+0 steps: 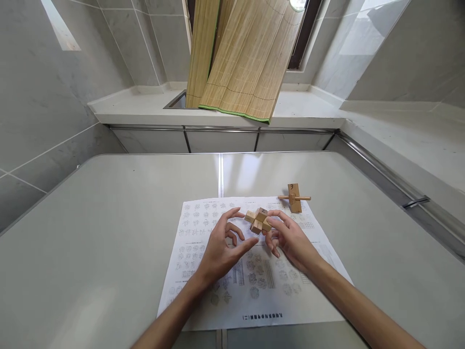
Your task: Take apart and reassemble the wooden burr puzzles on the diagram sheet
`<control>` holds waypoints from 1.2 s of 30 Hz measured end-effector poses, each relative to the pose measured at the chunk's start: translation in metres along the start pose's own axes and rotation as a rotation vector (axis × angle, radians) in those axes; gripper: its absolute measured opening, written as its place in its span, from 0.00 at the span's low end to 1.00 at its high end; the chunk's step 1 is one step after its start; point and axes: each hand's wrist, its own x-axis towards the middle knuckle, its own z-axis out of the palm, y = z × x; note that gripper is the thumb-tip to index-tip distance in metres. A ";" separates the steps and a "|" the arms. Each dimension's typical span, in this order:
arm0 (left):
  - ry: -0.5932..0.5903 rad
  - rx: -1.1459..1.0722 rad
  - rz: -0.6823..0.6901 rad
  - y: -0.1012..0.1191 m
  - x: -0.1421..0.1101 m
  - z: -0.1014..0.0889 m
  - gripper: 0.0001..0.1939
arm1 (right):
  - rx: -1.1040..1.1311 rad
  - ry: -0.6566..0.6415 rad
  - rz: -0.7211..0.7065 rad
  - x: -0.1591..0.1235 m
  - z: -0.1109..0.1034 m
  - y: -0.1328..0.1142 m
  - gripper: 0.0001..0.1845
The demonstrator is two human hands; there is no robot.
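Observation:
A small wooden interlocking block puzzle (257, 220) is held above the printed sheet by my right hand (286, 237), whose thumb and fingers pinch its right end. A dark mark shows on its top block. My left hand (228, 242) curves around the puzzle's left side, thumb and fingers spread apart, with a gap between them; whether a fingertip brushes the wood I cannot tell. Beneath both hands lies the white paper sheet (261, 300), covered with rows of small puzzle drawings. Beyond my right hand rests another wooden piece (294, 203), a marked flat board crossed by a thin rod.
The pale grey table (109, 218) has a seam down its middle. Behind it run a metal-edged panel and a white ledge (145, 114). A bamboo mat (250, 58) with green edging hangs over the ledge at the window. Grey tiled walls stand on both sides.

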 end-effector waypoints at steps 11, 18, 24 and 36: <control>-0.011 0.053 -0.045 0.005 -0.001 -0.001 0.25 | 0.010 0.253 -0.097 0.002 -0.006 -0.007 0.27; -0.026 0.068 -0.028 0.007 -0.001 -0.002 0.22 | 0.052 0.319 -0.095 0.008 -0.015 -0.003 0.26; -0.026 0.092 -0.025 0.006 -0.001 -0.001 0.22 | 0.063 0.340 -0.109 0.009 -0.016 -0.003 0.25; -0.034 0.130 0.002 0.005 -0.001 -0.001 0.16 | -0.240 0.267 -0.266 0.000 -0.002 -0.006 0.32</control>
